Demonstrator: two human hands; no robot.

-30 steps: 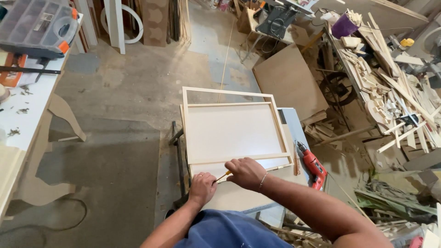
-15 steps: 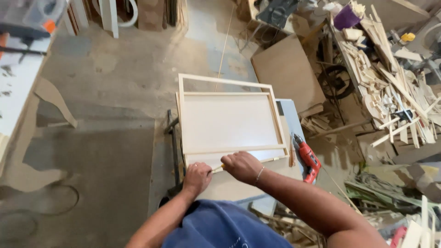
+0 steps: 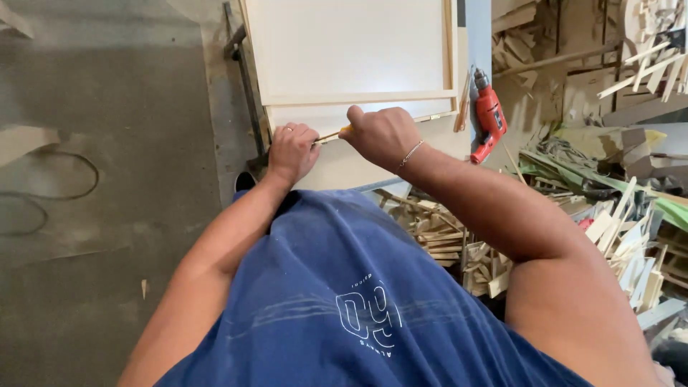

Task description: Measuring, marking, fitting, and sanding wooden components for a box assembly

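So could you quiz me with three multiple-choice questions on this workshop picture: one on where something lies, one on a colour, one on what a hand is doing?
1. Where does the power drill lie?
A. right of the framed panel
B. on the floor at left
C. in the left hand

2. What colour is the drill?
A. blue
B. red
C. green

3. What is the right hand doing?
A. lying flat and open
B. gripping the drill
C. closed on a thin yellow tool

Answers: 1 A, it rests beside the framed panel; 2 B, its body is red; 2 and 3 differ: 3 C, the thin yellow tool pokes from its closed fingers toward the left hand.

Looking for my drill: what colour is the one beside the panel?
Red drill, seen in the head view.
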